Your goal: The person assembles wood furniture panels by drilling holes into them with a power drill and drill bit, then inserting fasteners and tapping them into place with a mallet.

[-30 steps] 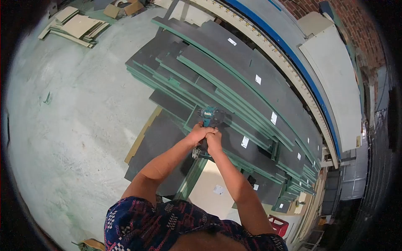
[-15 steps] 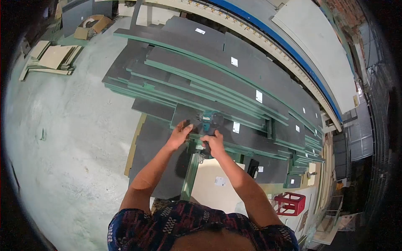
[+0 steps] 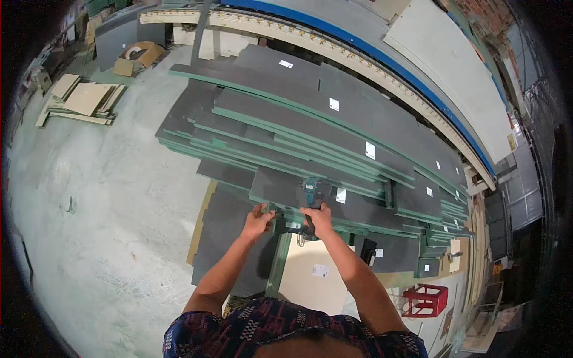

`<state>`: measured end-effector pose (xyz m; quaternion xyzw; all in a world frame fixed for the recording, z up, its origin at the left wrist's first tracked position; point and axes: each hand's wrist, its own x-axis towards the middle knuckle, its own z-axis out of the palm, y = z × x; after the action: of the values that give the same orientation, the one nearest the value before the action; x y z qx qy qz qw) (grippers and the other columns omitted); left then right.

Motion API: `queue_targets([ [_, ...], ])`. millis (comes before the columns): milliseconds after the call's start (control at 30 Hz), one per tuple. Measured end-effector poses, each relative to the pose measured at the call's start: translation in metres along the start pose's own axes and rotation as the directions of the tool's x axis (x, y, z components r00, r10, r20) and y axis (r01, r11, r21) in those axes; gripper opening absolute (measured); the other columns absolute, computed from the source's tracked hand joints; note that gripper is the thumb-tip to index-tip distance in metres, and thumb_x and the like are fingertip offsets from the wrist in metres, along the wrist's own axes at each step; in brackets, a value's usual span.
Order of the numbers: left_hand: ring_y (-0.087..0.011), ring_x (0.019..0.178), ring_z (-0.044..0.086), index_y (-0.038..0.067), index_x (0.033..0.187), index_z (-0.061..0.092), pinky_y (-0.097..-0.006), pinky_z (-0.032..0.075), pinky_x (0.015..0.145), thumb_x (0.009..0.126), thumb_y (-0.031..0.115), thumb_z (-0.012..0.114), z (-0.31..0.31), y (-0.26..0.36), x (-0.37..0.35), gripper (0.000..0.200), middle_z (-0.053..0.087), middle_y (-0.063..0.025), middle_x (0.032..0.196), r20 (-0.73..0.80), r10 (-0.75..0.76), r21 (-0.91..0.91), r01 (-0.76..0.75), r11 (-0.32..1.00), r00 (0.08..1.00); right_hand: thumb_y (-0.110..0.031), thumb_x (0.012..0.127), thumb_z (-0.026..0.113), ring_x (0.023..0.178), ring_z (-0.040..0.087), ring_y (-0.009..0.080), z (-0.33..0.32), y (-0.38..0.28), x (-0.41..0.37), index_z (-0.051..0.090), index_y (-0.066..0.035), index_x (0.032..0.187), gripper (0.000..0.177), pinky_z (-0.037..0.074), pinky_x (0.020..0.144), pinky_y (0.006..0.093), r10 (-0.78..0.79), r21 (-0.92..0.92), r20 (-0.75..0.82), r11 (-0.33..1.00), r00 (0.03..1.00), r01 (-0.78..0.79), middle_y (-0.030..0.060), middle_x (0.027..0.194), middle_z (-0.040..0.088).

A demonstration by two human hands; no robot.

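A teal and black cordless drill [image 3: 310, 186] is in my right hand [image 3: 320, 219], whose fingers wrap its grip. The drill's body lies over a dark grey board [image 3: 277, 184] with a green edge. To the left of it, my left hand [image 3: 256, 223] is by the board's near edge. Its thumb and fingertips come together in a pinch, and what is between them is too small to make out. Below the hands lie a narrow green-edged strip [image 3: 278, 262] and a cream panel [image 3: 304, 253] with a white label.
Stacks of long grey boards [image 3: 262, 113] with green edges and white labels spread ahead. A long machine with a blue beam [image 3: 358, 45] runs behind them. Cream offcuts [image 3: 86, 98] lie on the floor at left. A red plastic stool [image 3: 425, 300] stands at right.
The view has shifted slightly. Both hands have come nearer my body relative to the boards, and the drill with my right hand. My left fingers have drawn together.
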<state>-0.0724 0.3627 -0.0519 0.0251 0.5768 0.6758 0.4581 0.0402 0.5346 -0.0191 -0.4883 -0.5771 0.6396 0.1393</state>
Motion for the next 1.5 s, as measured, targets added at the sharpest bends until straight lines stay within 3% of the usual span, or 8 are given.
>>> queue_targets([
  [233,-0.013,0.059,0.054,0.003,0.105,0.057,-0.0259,0.042,0.047,0.082,0.023,0.055,-0.025,-0.042,-0.041,0.03,0.061,-0.0078,0.082,-0.108,0.032,-0.002,-0.032,0.999,0.994,-0.007,0.062,0.075,0.05,0.052,0.0144,0.002,-0.015,-0.007,0.051,-0.003,0.081,0.031,0.043,0.039,0.028,-0.052,-0.015,0.0,0.999,0.999,0.052,0.0043,0.067,0.054],
  [433,-0.0134,0.051,0.054,0.004,0.099,0.058,-0.0211,0.039,0.041,0.083,0.026,0.056,-0.026,-0.03,-0.078,0.028,0.06,-0.0077,0.074,0.057,-0.125,-0.028,0.127,0.992,0.991,-0.002,0.065,0.073,0.049,0.051,0.0135,0.003,-0.016,-0.054,0.052,0.001,0.082,0.027,0.041,0.038,0.0278,-0.017,-0.039,0.136,0.999,0.991,0.022,0.0064,0.067,0.055],
  [633,-0.0191,0.084,0.058,0.006,0.115,0.05,-0.0346,0.048,0.071,0.083,0.046,0.054,0.018,-0.027,-0.083,0.052,0.058,-0.0083,0.098,0.328,0.008,0.007,-0.011,1.0,0.945,-0.01,0.062,0.07,0.069,0.053,0.0148,0.013,-0.002,-0.108,0.051,0.008,0.086,0.035,0.043,0.056,0.031,-0.167,-0.055,0.289,0.98,0.943,0.191,0.0106,0.072,0.056],
  [667,-0.0218,0.101,0.053,0.005,0.122,0.044,-0.0417,0.043,0.083,0.083,0.049,0.052,0.028,-0.012,-0.09,0.06,0.054,-0.0073,0.111,0.469,0.001,0.024,-0.014,1.0,0.883,-0.005,0.061,0.066,0.069,0.053,0.0162,0.015,0.0,-0.114,0.051,0.008,0.088,0.034,0.043,0.059,0.0316,-0.277,-0.226,0.232,0.917,0.932,0.329,0.0112,0.071,0.054],
  [867,-0.0241,0.11,0.048,0.006,0.123,0.045,-0.041,0.039,0.091,0.087,0.042,0.048,0.058,-0.024,-0.112,0.051,0.05,-0.0089,0.12,0.513,0.022,-0.219,0.105,0.97,0.858,-0.019,0.06,0.062,0.079,0.06,0.0362,-0.013,-0.01,-0.161,0.051,0.0,0.108,0.052,0.047,0.069,0.0407,-0.33,-0.385,0.263,0.826,0.907,0.412,0.0215,0.084,0.061],
  [1133,-0.0229,0.113,0.047,-0.003,0.123,0.042,-0.0352,0.036,0.097,0.08,0.025,0.057,0.124,-0.04,-0.171,0.053,0.049,-0.0135,0.121,0.578,0.066,-0.137,0.017,0.99,0.813,-0.019,0.061,0.06,0.085,0.059,0.0373,-0.083,0.011,-0.221,0.047,-0.01,0.119,0.06,0.047,0.073,0.0439,-0.423,-0.404,0.221,0.78,0.879,0.478,0.0211,0.091,0.059],
  [1367,-0.0237,0.115,0.044,-0.002,0.124,0.039,-0.0349,0.031,0.101,0.077,0.013,0.062,0.188,-0.092,-0.205,0.054,0.047,-0.0129,0.121,0.629,-0.036,-0.064,0.098,0.993,0.777,-0.024,0.066,0.059,0.087,0.058,0.0363,-0.16,0.056,-0.251,0.046,-0.009,0.116,0.054,0.046,0.075,0.0436,-0.442,-0.414,0.122,0.791,0.889,0.45,0.0199,0.094,0.06],
  [1500,-0.0226,0.114,0.047,-0.001,0.122,0.042,-0.0354,0.036,0.099,0.08,0.018,0.056,0.221,-0.115,-0.226,0.048,0.048,-0.0115,0.121,0.563,-0.207,0.178,0.127,0.976,0.8,-0.025,0.069,0.06,0.091,0.058,0.0361,-0.203,0.076,-0.275,0.045,-0.007,0.119,0.054,0.046,0.077,0.0412,-0.505,-0.365,0.013,0.801,0.863,0.474,0.0194,0.098,0.06],
])
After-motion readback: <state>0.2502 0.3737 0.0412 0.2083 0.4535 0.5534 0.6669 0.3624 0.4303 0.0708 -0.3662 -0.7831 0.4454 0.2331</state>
